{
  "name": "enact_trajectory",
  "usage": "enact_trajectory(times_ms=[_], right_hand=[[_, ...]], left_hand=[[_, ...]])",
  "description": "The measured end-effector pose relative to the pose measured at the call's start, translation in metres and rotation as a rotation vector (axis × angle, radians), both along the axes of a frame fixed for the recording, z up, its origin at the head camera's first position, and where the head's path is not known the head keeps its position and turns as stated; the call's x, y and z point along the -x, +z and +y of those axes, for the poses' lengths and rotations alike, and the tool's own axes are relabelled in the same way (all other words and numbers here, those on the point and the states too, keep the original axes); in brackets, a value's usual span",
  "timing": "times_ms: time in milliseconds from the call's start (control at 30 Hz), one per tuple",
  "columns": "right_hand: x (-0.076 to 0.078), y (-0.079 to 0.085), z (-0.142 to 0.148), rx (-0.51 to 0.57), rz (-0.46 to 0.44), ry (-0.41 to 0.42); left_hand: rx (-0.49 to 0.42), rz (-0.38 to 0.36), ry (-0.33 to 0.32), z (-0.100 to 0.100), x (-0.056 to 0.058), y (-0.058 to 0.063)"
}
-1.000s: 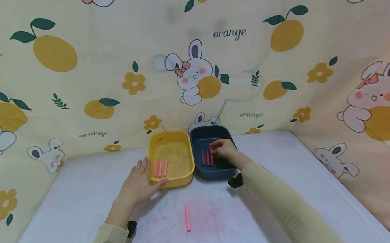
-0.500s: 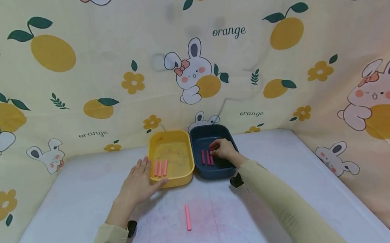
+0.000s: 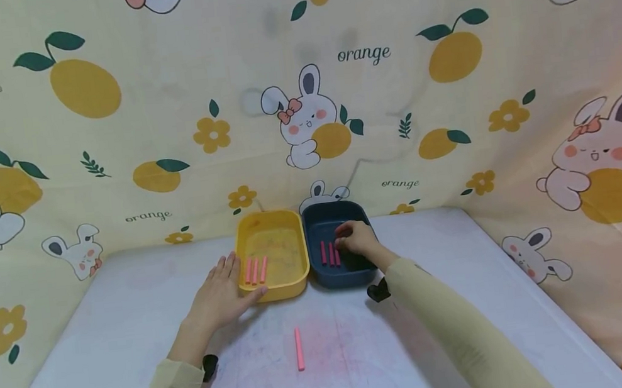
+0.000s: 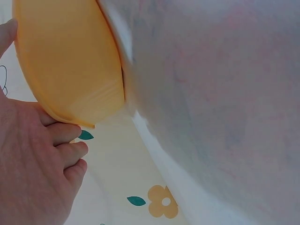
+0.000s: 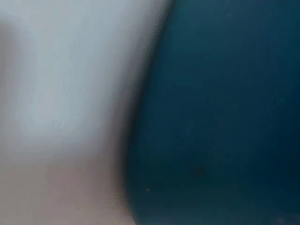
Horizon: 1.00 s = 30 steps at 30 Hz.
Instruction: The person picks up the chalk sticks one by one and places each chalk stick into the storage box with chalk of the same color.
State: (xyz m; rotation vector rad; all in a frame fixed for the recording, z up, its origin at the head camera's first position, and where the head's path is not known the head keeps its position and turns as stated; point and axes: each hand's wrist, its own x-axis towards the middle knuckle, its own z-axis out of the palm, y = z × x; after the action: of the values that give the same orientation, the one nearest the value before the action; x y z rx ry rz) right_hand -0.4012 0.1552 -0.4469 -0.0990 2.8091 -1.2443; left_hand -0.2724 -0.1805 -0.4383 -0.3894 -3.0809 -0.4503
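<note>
In the head view, my left hand (image 3: pixel 221 294) rests against the left side and front corner of a yellow plastic box (image 3: pixel 268 220), fingers extended, thumb along the front wall. In the left wrist view its fingertips touch the rim of the yellow box (image 4: pixel 70 61). My right hand (image 3: pixel 360 241) reaches into the dark blue box (image 3: pixel 348 277), its fingertips pinching a pink chalk stick mostly hidden behind the fingers. Beside them lie pink sticks (image 3: pixel 323 253) in a row. More pink sticks (image 3: pixel 254 271) lie in the yellow box. The right wrist view shows the blue box wall (image 5: pixel 211 108), blurred.
A single pink stick (image 3: pixel 299 349) lies on the white table cover (image 3: pixel 418 347) in front of the boxes, among faint pink smears. The boxes stand side by side near a printed cloth backdrop (image 3: pixel 253 181) at the table's rear. Cloth also hangs along the sides.
The right hand stays in the blue box, its fingertips shifting slightly near the rightmost stick. The left hand and both boxes hold their places; the head view shifts slightly.
</note>
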Motion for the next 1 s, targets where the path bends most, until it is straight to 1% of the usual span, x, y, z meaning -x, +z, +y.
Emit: enact_trajectory(times_ms=[133, 267, 367, 600, 733, 867, 1000], right_hand=[[-0.009, 0.004, 0.001, 0.018, 0.058, -0.005], [-0.021, 0.01, 0.0, 0.099, 0.064, -0.003], [-0.035, 0.015, -0.002, 0.135, 0.083, 0.017], [-0.071, 0.027, -0.01, 0.16, 0.118, 0.063], [-0.089, 0.028, -0.016, 0.19, 0.129, 0.102], [-0.107, 0.027, -0.022, 0.224, 0.101, 0.138], [-0.123, 0.024, -0.027, 0.213, 0.085, 0.188]], left_hand=[[0.003, 0.004, -0.004, -0.001, -0.002, 0.0], [-0.004, -0.001, 0.003, -0.002, -0.002, -0.001], [-0.005, 0.009, 0.002, -0.002, -0.001, -0.003], [-0.01, 0.012, -0.007, -0.002, -0.001, -0.005], [-0.017, 0.011, -0.003, -0.002, -0.001, -0.004], [-0.013, 0.008, -0.001, -0.001, -0.001, -0.003], [-0.005, 0.01, -0.004, 0.0, -0.001, -0.002]])
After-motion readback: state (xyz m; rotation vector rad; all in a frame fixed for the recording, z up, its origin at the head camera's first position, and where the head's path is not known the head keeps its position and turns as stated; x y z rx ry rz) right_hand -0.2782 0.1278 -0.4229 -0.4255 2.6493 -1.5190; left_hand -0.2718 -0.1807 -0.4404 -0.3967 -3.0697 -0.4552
